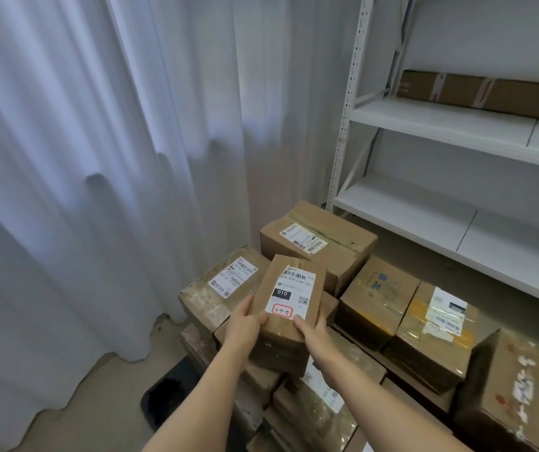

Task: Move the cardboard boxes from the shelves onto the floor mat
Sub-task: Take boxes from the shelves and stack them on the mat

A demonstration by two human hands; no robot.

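White curtains (82, 158) fill the left side and fall to the floor, where a dark floor mat (167, 389) peeks out from under a crowd of parcels. Over it, the left hand (243, 324) clamps the near-left corner of a small cardboard box (289, 298), thumb on top, fingers tucked beneath. The right hand (310, 334) mirrors that grip on the near-right corner, so both hands are closed on the same parcel, label up with "3-4-5" ringed in red. It hangs just above the stacked boxes (317, 243), and I'd say it's carried level so it can settle flat into the pile. Right of it sit more taped boxes (425, 334), packed edge to edge, likely to save room. Further right, the white shelving unit (441, 125) stands nearly bare, lower shelves empty, but one long flat box (480, 93) lies on the upper shelf, so by my read the job is almost done, not finished
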